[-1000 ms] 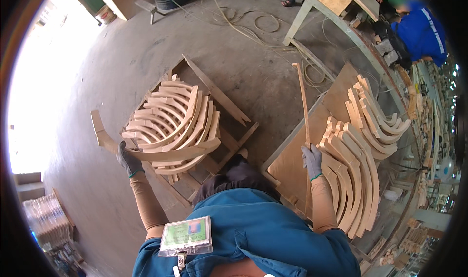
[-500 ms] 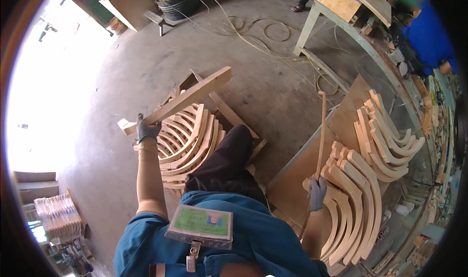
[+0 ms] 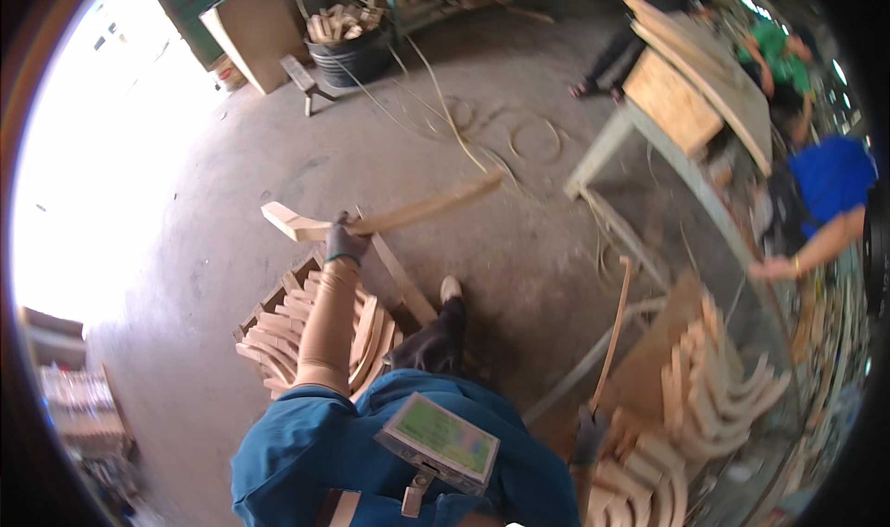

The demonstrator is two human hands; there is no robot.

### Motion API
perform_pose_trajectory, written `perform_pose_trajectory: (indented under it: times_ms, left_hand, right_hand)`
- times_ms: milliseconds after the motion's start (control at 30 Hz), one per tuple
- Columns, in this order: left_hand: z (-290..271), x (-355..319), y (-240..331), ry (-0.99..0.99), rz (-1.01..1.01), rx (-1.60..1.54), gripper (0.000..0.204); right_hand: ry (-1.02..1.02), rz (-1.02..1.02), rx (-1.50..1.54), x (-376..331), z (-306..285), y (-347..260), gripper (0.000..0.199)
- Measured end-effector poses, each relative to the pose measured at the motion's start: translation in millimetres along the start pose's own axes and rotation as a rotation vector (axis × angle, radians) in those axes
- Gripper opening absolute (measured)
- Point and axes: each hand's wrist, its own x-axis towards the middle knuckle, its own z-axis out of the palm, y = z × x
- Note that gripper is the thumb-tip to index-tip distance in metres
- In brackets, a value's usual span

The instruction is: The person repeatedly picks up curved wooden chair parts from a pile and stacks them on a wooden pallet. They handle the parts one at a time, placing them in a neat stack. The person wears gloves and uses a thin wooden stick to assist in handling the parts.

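Holding curved wood [image 3: 431,209] with left hand [image 3: 347,241], ends free against open floor [image 3: 538,240], right hand [image 3: 590,434] gripping thin stick [image 3: 613,337]

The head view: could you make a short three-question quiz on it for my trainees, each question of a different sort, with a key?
1. Multiple choice: what is the left hand holding?
A) the clip-on badge
B) a curved wooden piece
C) the coiled hose

2. True or false: the right hand is empty.

3. Fill in the blank: the dark bucket at the top of the picture is filled with ____.

Key:
1. B
2. False; it holds a thin wooden stick.
3. wood pieces
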Motion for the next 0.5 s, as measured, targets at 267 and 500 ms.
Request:
perform_pose_trajectory:
  times_ms: [267,500]
  left_hand:
    - [20,110,37,0.147,0.271,0.196,0.034]
    - [29,118,60,0.579,0.526,0.079,0.037]
  right_hand:
    - [-0.349,-0.129,-0.145,150,162,-209,0.008]
    - [-0.589,-0.218,-0.403,241,291,-322,0.02]
